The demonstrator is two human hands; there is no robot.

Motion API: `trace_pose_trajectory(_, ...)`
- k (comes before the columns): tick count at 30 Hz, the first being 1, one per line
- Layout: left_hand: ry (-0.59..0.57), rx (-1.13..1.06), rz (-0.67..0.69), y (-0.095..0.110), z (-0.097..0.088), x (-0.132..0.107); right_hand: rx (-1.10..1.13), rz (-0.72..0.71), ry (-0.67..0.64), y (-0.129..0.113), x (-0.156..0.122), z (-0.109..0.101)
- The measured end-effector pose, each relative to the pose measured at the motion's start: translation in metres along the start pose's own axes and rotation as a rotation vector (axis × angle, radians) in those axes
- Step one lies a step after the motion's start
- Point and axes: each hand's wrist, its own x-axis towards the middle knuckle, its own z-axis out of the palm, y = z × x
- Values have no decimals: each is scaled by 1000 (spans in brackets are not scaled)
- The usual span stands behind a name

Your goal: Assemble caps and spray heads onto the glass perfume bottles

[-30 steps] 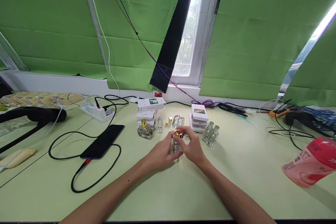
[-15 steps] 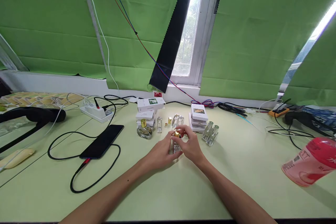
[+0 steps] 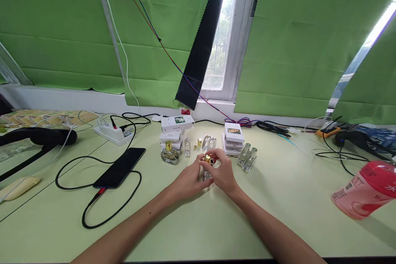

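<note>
A small clear glass perfume bottle (image 3: pixel 206 173) with a gold top (image 3: pixel 208 158) stands on the table between my two hands. My left hand (image 3: pixel 192 176) is closed around its left side. On the right, my right hand (image 3: pixel 221 170) has its thumb and fingers closed about the gold top. Part of the bottle is hidden by the fingers. Just beyond are a slim clear bottle (image 3: pixel 187 147), a loose gold cap (image 3: pixel 199 142) and a pair of glass bottles (image 3: pixel 209 143). A rounded perfume bottle with a gold cap (image 3: pixel 169 154) stands left of my hands.
White boxes are stacked at back left (image 3: pixel 177 124) and back right (image 3: pixel 233 133). Two glass bottles (image 3: pixel 247 158) stand right of my hands. A black phone (image 3: pixel 120 168) lies left with its cable, near a power strip (image 3: pixel 111 132). A pink container (image 3: pixel 360 194) is far right.
My right hand has shifted very slightly at the gold top, its fingers a little to the left. The bottle stays between both hands.
</note>
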Motion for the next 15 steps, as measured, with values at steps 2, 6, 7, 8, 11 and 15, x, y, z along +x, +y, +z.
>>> trace_pose_trajectory(2,6,0,4,0,0,0,-9,-6,9,-1,0,0)
trace_pose_trajectory(6,12,-16,10,1,0,0,-20,-11,18,-1,-1,0)
trace_pose_trajectory(7,12,-17,9,1,0,0,-20,-12,20,-1,-2,0)
trace_pose_trajectory(8,8,-16,8,2,0,0,-19,-14,22,-1,-2,0)
trace_pose_trajectory(11,-5,-11,4,3,0,0,-19,-16,23,0,-2,0)
trace_pose_trajectory(15,2,-26,1,5,0,0,-29,-19,22,1,-2,0)
